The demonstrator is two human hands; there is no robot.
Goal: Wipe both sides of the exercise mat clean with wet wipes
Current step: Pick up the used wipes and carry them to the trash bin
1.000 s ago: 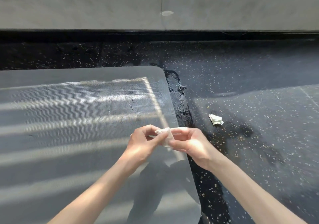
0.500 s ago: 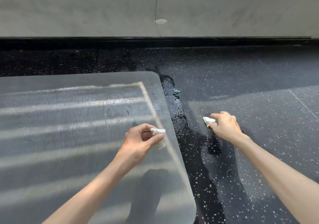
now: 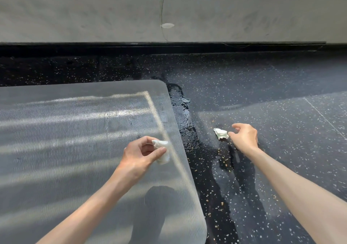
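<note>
The mat (image 3: 75,131) lies flat on the floor (image 3: 281,149) at my left, its long axis running off leftward. My left hand (image 3: 137,159) hovers over its right edge, wrist bent, pinching a crumpled wipe (image 3: 161,144) (the mat sits directly beneath). Off the mat, my right hand (image 3: 245,136) reaches forward, palm down. One fingertip touches a second wipe (image 3: 221,133) on the floor, but I cannot tell whether it is pinched or loose.
</note>
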